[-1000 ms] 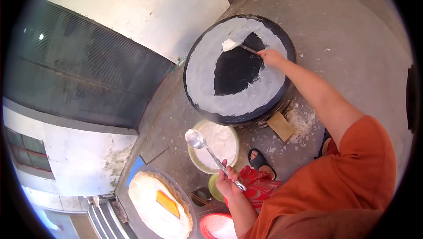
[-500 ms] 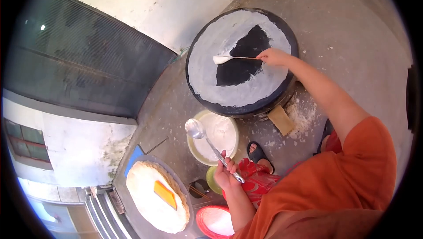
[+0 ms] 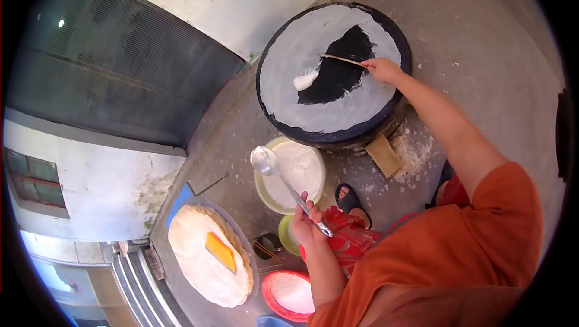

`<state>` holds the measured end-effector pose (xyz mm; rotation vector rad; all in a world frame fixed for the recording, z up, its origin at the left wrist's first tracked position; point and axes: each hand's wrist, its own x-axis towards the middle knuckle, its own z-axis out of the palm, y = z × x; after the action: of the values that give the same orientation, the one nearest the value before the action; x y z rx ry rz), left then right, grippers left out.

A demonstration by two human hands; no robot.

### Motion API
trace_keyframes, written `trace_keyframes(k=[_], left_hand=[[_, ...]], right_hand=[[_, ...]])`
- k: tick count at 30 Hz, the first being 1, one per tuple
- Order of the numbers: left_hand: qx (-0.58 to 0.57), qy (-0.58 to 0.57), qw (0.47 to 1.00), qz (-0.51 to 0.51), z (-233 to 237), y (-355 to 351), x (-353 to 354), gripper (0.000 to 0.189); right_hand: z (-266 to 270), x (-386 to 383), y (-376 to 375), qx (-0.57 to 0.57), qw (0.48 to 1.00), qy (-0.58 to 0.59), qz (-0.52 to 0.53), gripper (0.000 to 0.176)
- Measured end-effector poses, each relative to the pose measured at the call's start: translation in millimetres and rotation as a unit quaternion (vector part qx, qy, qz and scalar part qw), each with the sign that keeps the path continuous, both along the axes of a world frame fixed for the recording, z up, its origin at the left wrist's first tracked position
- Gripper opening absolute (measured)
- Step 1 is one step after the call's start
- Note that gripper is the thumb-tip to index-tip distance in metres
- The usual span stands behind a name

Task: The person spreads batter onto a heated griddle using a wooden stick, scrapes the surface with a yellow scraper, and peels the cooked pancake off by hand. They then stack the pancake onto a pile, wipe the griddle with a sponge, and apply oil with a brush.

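Observation:
My right hand [image 3: 383, 70] is closed on the handle of a thin spreader [image 3: 345, 59], held over a large round black griddle [image 3: 401, 50]. Pale batter [image 3: 289, 44] covers much of the griddle around a bare dark patch, and a white lump of batter [image 3: 306, 80] lies at that patch's left edge. My left hand [image 3: 306, 218] grips a metal ladle [image 3: 291, 188], its bowl raised over the left side of a bucket of white batter [image 3: 318, 191].
A stack of thin round flatbreads [image 3: 199, 260] bears an orange scraper [image 3: 221, 253]. Nearby are a red basin [image 3: 269, 291], a green bowl [image 3: 288, 235] and chopsticks [image 3: 267, 251]. A tan board [image 3: 384, 156] leans by the griddle's base, beside scattered crumbs.
The spreader has lifted away from the white lump, which stays on the griddle, and its tip is now farther up. The left hand still holds the ladle; the whole view has shifted slightly.

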<state>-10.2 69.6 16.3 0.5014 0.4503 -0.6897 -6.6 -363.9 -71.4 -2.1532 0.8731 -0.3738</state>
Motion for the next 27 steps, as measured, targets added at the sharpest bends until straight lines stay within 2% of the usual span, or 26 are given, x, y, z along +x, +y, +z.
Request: trace_keyframes(k=[1,3,7,8,9,10,11,13,15,17,21,22,23,27], left_hand=[[0.005,0.000,1.000,-0.002,0,0,1,0.034],[0.011,-0.002,1.000,-0.003,1,-1,3,0.034],[-0.021,0.010,1.000,-0.015,-1,1,1,0.033],[-0.026,0.011,1.000,-0.015,0,2,1,0.032],[-0.027,0.011,0.999,-0.015,0,3,1,0.032],[-0.014,0.002,1.000,-0.011,0,4,0,0.033],[0.000,-0.007,1.000,-0.008,-1,4,0,0.033],[0.019,-0.012,1.000,-0.006,1,2,-2,0.033],[0.039,-0.019,0.999,-0.005,2,1,-2,0.034],[0.001,-0.003,1.000,-0.023,1,2,1,0.032],[-0.004,0.012,1.000,-0.026,1,4,-2,0.032],[-0.007,0.011,1.000,-0.024,1,5,-2,0.032],[-0.010,0.010,1.000,-0.023,0,6,-3,0.032],[0.014,-0.006,1.000,-0.017,-2,8,-3,0.032]], right_hand=[[-10,5,5,0.001,1.000,0.000,0.000,0.026],[-14,16,24,0.005,0.990,-0.010,0.140,0.026],[45,-1,28,-0.008,0.966,0.095,0.240,0.025],[66,-15,28,-0.008,0.966,0.096,0.240,0.025],[89,-29,26,-0.063,0.970,0.115,0.204,0.025],[100,-36,26,-0.119,0.969,0.134,0.168,0.025],[95,-38,30,-0.122,0.969,0.135,0.168,0.025],[63,-44,53,-0.315,0.948,-0.028,0.020,0.025],[43,-38,100,-0.332,0.943,-0.016,0.022,0.028],[16,-36,137,-0.393,0.904,-0.108,0.126,0.029],[-4,-36,150,-0.384,0.912,-0.063,0.131,0.030],[-5,-34,135,-0.380,0.920,-0.002,0.098,0.031],[0,-33,125,-0.375,0.923,0.058,0.064,0.032],[27,-39,120,-0.306,0.949,0.082,0.013,0.033]])
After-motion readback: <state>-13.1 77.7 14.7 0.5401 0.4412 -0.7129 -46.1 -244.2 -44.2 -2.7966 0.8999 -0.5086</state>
